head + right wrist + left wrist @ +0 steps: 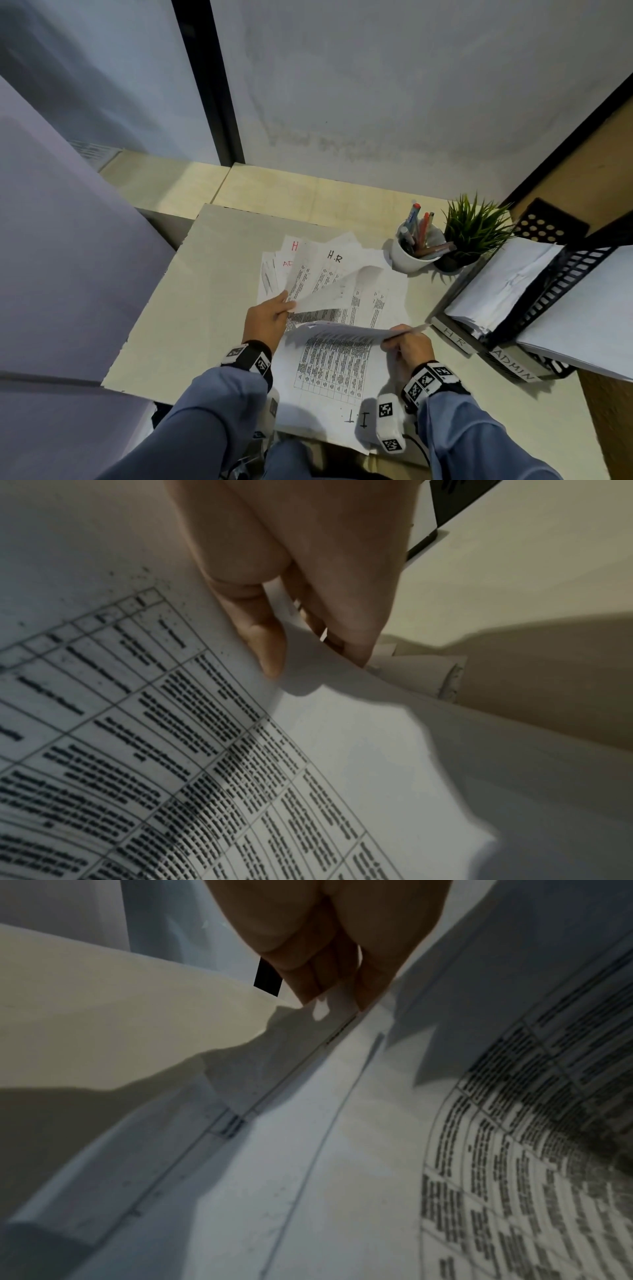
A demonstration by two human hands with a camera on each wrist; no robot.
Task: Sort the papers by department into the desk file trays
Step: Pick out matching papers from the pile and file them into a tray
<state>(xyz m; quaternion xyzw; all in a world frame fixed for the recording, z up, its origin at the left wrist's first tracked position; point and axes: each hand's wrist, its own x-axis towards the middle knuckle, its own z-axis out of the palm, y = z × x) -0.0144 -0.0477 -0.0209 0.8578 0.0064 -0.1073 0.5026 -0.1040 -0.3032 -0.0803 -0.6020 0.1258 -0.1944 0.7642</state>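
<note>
As a loose spread of printed papers (329,284) lies across the desk (191,308), seen from the head camera, a person's left hand (269,317) pinches the lower corner of a curling sheet (339,287), apparently lifting it to read the label beneath, while the right hand (406,346) pinches the far edge of an "I.T" sheet (334,370) lying nearest the body, folding that edge up as if to peel the page free. Sheets marked "H.R" show farther back in the pile. The file trays (534,308), black mesh and already holding white stacks, stand at the desk's right edge, with tags reading "H R" and "ADMIN"; no I.T tag is visible here. A white pen cup (409,255) and a small potted plant (474,229) stand just beyond the trays' near corner, beside the likely path from pile to tray.

From the left wrist, the fingers (329,969) press together on a paper's edge over the fanned sheets; the thumb is hidden behind the page.

From the right wrist, thumb and fingers (267,647) nip the lifted page's corner, other page edges splayed beneath, so more than one sheet may come up together.
</note>
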